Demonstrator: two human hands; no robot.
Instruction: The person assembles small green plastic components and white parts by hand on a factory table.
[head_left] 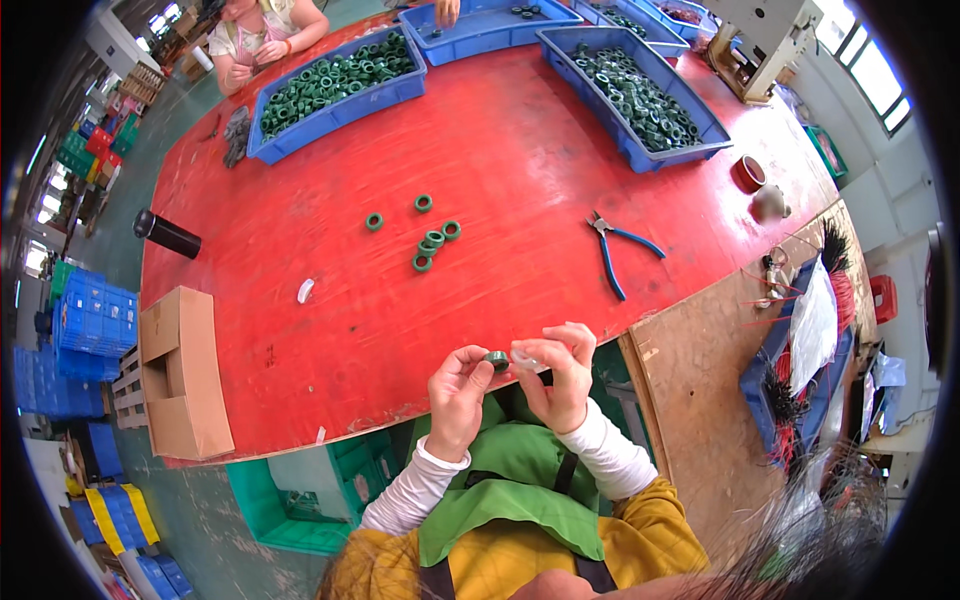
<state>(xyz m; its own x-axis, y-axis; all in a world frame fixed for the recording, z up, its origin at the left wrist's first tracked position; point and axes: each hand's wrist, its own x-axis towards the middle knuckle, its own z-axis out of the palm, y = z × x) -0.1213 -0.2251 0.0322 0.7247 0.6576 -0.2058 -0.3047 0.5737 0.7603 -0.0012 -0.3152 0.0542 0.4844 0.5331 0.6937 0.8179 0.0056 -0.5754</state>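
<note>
– Head view: what's in hand?
– The left hand (458, 400) pinches one dark green round ring (497, 359) over the red-topped table's near edge (395, 420); the right hand's (562, 385) fingertips grip one small translucent scrap (522, 357).
– Loose green rings (435, 239)?
– Six, mid-table, left of one pair of blue-handled metal pliers (606, 250).

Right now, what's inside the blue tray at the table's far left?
The blue tray holds a heap of loose green rings. Only the upper ones show; they cover the tray's bottom, so whatever lies deeper in the heap can't be seen.
</note>
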